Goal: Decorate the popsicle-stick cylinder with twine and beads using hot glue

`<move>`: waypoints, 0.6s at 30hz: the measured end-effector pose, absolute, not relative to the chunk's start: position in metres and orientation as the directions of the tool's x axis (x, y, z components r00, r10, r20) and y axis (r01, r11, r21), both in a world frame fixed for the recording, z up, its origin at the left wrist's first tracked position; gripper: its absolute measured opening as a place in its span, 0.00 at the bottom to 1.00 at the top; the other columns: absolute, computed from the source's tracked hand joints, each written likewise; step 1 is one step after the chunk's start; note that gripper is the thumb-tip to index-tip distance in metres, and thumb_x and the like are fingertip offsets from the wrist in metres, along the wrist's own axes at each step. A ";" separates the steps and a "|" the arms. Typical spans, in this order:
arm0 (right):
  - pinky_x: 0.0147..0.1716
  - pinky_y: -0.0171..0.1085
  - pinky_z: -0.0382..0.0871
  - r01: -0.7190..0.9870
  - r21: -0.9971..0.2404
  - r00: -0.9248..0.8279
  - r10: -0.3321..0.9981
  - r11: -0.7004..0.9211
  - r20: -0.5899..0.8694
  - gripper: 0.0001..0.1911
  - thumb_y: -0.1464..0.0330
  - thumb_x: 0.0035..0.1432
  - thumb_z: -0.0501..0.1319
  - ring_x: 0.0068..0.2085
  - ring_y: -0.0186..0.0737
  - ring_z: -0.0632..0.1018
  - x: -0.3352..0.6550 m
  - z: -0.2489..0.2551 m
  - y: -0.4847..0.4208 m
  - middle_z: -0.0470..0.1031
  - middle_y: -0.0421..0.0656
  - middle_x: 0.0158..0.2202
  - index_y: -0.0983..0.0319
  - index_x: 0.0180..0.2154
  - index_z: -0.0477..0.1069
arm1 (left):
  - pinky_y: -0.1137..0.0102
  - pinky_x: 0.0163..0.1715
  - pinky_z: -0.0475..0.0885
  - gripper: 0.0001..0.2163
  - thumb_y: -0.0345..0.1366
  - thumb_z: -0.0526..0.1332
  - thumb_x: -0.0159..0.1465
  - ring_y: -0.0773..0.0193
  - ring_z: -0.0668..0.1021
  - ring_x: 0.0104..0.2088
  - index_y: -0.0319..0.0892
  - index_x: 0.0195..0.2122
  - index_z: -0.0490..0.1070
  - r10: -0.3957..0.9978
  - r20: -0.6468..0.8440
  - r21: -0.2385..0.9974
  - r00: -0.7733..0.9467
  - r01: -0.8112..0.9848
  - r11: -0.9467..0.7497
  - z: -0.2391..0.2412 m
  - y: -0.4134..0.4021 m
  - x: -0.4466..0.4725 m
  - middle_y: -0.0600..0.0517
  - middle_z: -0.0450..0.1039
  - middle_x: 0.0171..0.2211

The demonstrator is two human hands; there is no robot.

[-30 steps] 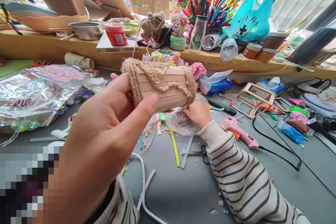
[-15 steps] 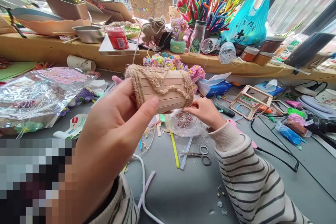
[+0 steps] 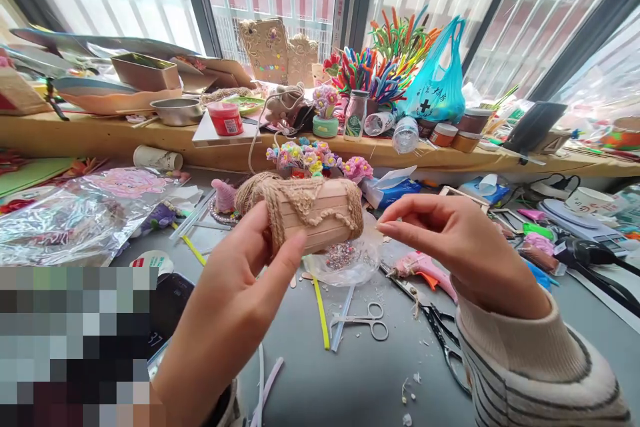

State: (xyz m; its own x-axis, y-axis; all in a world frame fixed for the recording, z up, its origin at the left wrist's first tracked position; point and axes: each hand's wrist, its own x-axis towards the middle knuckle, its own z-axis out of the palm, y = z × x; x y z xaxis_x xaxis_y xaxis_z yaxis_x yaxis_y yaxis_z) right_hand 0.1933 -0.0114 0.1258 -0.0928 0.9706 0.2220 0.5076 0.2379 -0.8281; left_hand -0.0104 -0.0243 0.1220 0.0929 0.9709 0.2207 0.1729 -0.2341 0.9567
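My left hand [image 3: 235, 300] is wrapped around a small holder of wooden craft sticks [image 3: 313, 213] bound with jute twine, held up over the grey table. My right hand [image 3: 450, 240] is raised just to the right of it, thumb and forefinger pinched together near its right end on something too small to make out. Below the holder lies a clear plastic bag of small beads [image 3: 343, 259].
Small scissors [image 3: 367, 320], a pink glue gun [image 3: 425, 267], black scissors [image 3: 443, 333] and coloured straws lie on the table [image 3: 350, 380]. A crinkled foil sheet [image 3: 65, 220] is at left. The wooden ledge [image 3: 100, 137] behind carries jars, bottles, pipe cleaners and a blue bag.
My right hand left the bead bag and rose to the right end of the holder with pinched fingers. The view tilted up, showing more window.
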 end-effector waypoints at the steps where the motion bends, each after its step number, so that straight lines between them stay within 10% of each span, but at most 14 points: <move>1: 0.20 0.31 0.55 0.498 -0.831 -0.081 0.968 0.247 0.239 0.11 0.60 0.49 0.63 0.24 0.30 0.67 0.193 0.129 -0.017 0.72 0.41 0.25 0.62 0.28 0.74 | 0.81 0.43 0.69 0.16 0.37 0.58 0.61 0.68 0.75 0.47 0.41 0.51 0.66 0.971 0.210 0.957 0.112 0.181 -0.227 0.122 -0.026 -0.010 0.55 0.77 0.46; 18: 0.24 0.27 0.60 0.658 -0.562 -0.072 0.784 0.501 0.616 0.03 0.71 0.53 0.62 0.20 0.25 0.63 0.178 0.138 -0.045 0.65 0.33 0.20 0.59 0.29 0.74 | 0.68 0.54 0.65 0.19 0.42 0.55 0.61 0.58 0.72 0.52 0.51 0.54 0.65 0.952 0.232 0.892 0.201 0.346 -0.290 0.114 -0.051 0.007 0.55 0.72 0.52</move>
State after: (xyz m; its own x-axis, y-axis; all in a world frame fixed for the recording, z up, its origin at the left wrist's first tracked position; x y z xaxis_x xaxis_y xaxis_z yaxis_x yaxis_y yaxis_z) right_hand 0.1783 -0.0447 0.1378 -0.0717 0.7845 0.6160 0.6577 0.5015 -0.5620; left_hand 0.0065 -0.0508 0.1144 0.2011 0.9518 0.2316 0.3459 -0.2901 0.8923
